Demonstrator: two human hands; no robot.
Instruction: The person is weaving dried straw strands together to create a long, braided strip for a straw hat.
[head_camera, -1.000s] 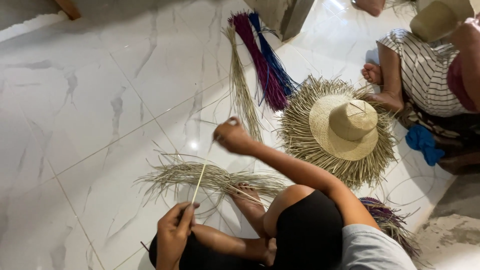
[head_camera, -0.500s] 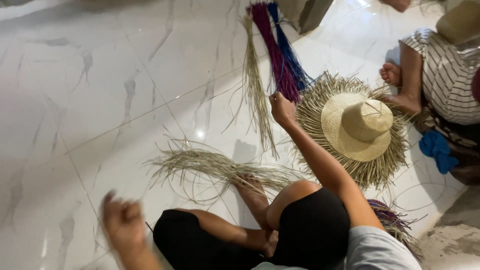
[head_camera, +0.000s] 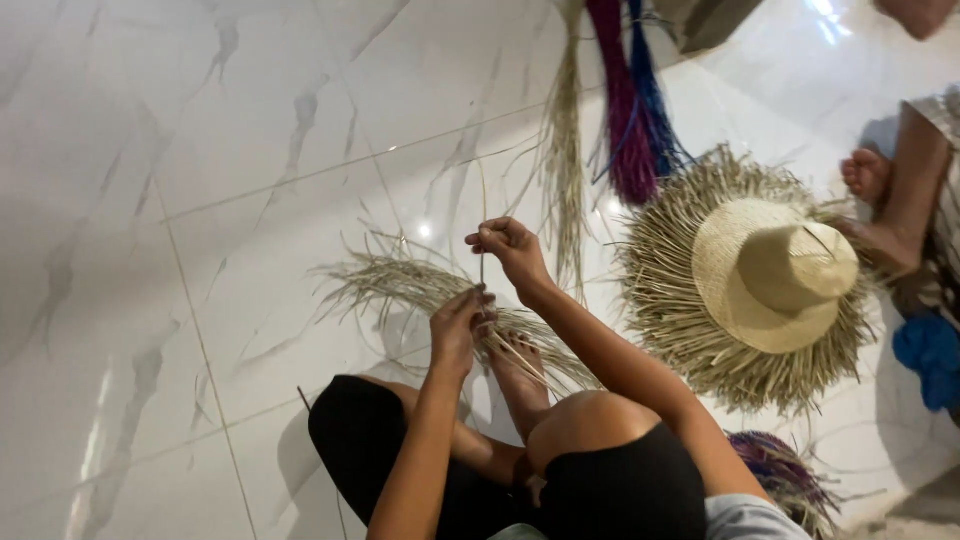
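I sit on a white marble floor with my knees bent. My left hand (head_camera: 458, 325) and my right hand (head_camera: 510, 248) are close together, both pinching one thin pale straw strand (head_camera: 481, 215) that stands up between them. Under my hands a flat woven straw piece with loose frayed ends (head_camera: 400, 285) lies on the floor, and my foot (head_camera: 515, 365) rests on its near edge.
An unfinished straw hat with a ragged fringe (head_camera: 765, 275) lies to the right. Bundles of natural straw (head_camera: 568, 160), magenta fibre (head_camera: 620, 110) and blue fibre (head_camera: 650, 100) lie beyond. Another person's leg and foot (head_camera: 885, 200) and a blue cloth (head_camera: 930, 355) are at the right.
My right hand came back from near the hat toward the middle. My left hand rose from low at the left to meet it, and both now grip the strand.
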